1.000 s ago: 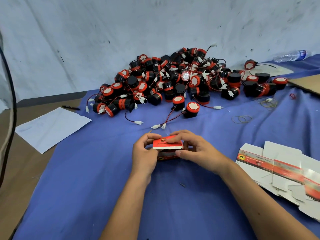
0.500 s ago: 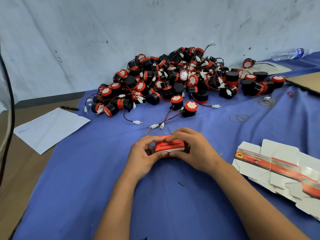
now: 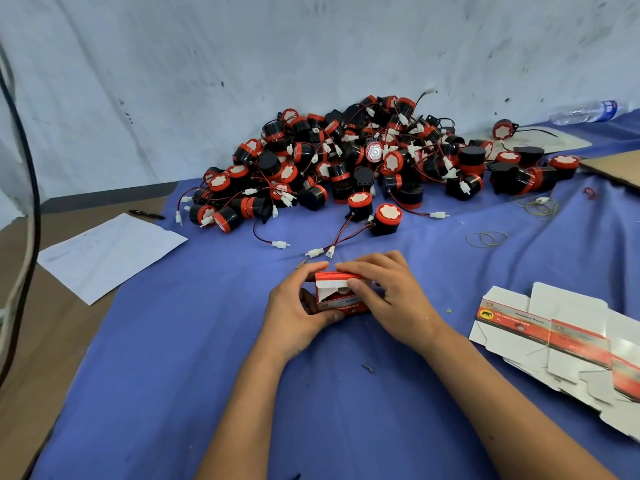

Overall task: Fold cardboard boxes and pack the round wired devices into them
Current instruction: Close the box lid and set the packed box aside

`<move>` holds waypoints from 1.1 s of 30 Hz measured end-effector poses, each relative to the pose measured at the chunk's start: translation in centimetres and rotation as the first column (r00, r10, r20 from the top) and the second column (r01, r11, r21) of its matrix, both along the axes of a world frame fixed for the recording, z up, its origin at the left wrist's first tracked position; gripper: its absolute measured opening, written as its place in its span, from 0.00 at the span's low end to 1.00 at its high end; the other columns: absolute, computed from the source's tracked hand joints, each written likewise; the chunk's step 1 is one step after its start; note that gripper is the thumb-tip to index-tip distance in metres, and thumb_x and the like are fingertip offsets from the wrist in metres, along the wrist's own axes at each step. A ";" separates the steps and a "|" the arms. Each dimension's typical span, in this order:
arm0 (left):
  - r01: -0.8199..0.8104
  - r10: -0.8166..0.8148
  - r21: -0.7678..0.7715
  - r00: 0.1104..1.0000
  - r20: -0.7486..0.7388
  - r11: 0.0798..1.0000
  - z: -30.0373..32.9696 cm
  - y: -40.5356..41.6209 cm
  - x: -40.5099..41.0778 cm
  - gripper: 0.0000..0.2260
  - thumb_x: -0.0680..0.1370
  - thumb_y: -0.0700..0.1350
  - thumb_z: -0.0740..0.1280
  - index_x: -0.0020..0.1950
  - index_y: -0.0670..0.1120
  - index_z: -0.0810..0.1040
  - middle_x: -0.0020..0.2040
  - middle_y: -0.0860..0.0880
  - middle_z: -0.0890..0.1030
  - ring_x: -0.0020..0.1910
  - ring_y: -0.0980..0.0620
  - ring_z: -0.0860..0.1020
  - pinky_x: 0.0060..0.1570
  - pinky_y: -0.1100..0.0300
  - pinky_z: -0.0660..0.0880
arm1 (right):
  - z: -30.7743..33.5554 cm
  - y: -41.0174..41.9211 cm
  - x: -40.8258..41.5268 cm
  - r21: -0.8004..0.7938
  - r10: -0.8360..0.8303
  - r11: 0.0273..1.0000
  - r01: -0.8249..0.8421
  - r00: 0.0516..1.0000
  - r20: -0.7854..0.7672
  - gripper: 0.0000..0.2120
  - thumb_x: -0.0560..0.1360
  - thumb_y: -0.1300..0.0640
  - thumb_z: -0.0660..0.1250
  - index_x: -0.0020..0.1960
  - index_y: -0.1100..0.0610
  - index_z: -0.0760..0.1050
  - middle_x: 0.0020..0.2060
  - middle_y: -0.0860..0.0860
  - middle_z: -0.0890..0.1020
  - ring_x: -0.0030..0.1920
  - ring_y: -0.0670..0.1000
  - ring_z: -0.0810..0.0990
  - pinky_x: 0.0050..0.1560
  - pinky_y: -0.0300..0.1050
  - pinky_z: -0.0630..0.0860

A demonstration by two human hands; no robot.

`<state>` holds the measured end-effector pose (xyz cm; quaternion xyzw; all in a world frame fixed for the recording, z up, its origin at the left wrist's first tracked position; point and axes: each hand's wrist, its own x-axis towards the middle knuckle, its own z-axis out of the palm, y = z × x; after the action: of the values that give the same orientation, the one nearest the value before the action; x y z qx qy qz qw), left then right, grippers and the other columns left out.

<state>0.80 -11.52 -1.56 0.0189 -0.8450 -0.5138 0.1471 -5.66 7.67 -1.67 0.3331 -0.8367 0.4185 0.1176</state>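
Head view: box (image 3: 341, 294), red, on blue cloth (image 3: 173, 358), centre near, end flap part open. Left hand (image 3: 298, 311): fingers curled, gripping the box's left end. Right hand (image 3: 391, 299): fingers bent over its top, thumb on flap. Device pile (image 3: 363, 164) far centre. Flat boxes (image 3: 561, 337) right.

1. I see a blue cloth (image 3: 173, 358) covering the work surface; bare brown tabletop (image 3: 41, 341) at left.
2. White paper sheet (image 3: 110, 252) overlaps the cloth's left edge, black pen (image 3: 147, 214) just behind it.
3. Yellowish rubber bands (image 3: 486, 238) lie loose at right.
4. Clear plastic water bottle (image 3: 585, 111) lies far right by the grey wall (image 3: 277, 46).
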 end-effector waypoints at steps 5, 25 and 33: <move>-0.005 0.005 -0.021 1.000 -0.007 1.000 0.0 -0.1 -0.1 0.36 0.65 0.39 0.84 0.69 0.57 0.77 0.63 0.61 0.80 0.57 0.51 0.82 0.58 0.47 0.82 | -0.1 0.3 0.2 -0.085 0.019 0.996 -0.020 1.000 -0.008 0.14 0.78 0.58 0.73 0.62 0.47 0.84 0.61 0.45 0.77 0.62 0.48 0.71 0.52 0.41 0.77; -0.187 -0.024 -0.399 0.883 -0.469 0.897 -0.2 1.5 1.1 0.09 0.70 0.38 0.81 0.40 0.44 0.81 0.50 0.54 0.85 0.54 0.52 0.79 0.56 0.62 0.74 | 0.4 0.7 2.4 0.067 -0.036 0.996 0.057 0.959 -0.282 0.09 0.74 0.63 0.76 0.53 0.55 0.86 0.55 0.48 0.84 0.56 0.53 0.82 0.53 0.50 0.81; -0.084 -0.108 -0.465 0.922 -0.371 0.881 -0.7 1.7 1.0 0.08 0.76 0.32 0.73 0.50 0.44 0.81 0.63 0.52 0.83 0.68 0.47 0.78 0.71 0.50 0.72 | 0.0 1.8 3.9 0.074 0.022 0.997 -0.011 0.988 -0.154 0.26 0.75 0.70 0.69 0.70 0.52 0.74 0.66 0.46 0.81 0.64 0.49 0.80 0.58 0.41 0.77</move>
<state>1.83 -9.77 -2.26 -0.1246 -0.8987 -0.2869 0.3075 -1.78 9.50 -1.68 0.3755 -0.8369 0.3616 0.1668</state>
